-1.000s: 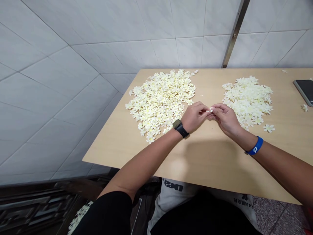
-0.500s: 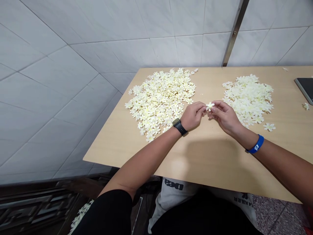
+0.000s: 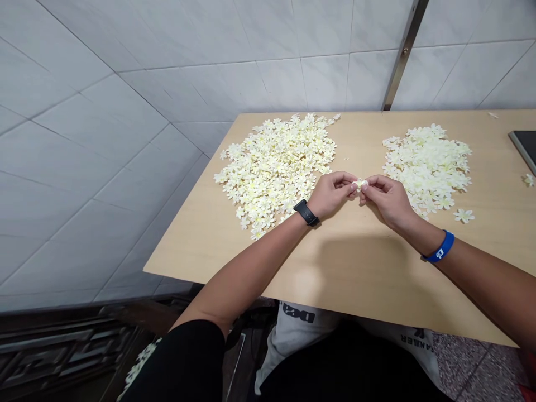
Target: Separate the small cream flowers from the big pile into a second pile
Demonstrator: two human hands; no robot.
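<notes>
My left hand (image 3: pixel 331 194) and my right hand (image 3: pixel 387 198) meet above the middle of the wooden table (image 3: pixel 360 268). Both pinch one small cream-white fabric flower (image 3: pixel 360 183) between their fingertips. A large heap of the same flowers (image 3: pixel 278 164) lies to the left of my hands. A smaller heap (image 3: pixel 427 164) lies to the right. My left wrist carries a black watch (image 3: pixel 306 213) and my right wrist a blue band (image 3: pixel 439 249).
A single loose flower (image 3: pixel 464 215) lies by the right heap, another (image 3: pixel 529 179) near the right edge. A dark phone or tablet (image 3: pixel 525 148) rests at the far right. White tiled wall rises behind and to the left. More flowers (image 3: pixel 140 360) lie on the floor.
The flower was spread open between my fingertips half a second ago; now it looks folded small. My hands stay together and the view has tipped slightly.
</notes>
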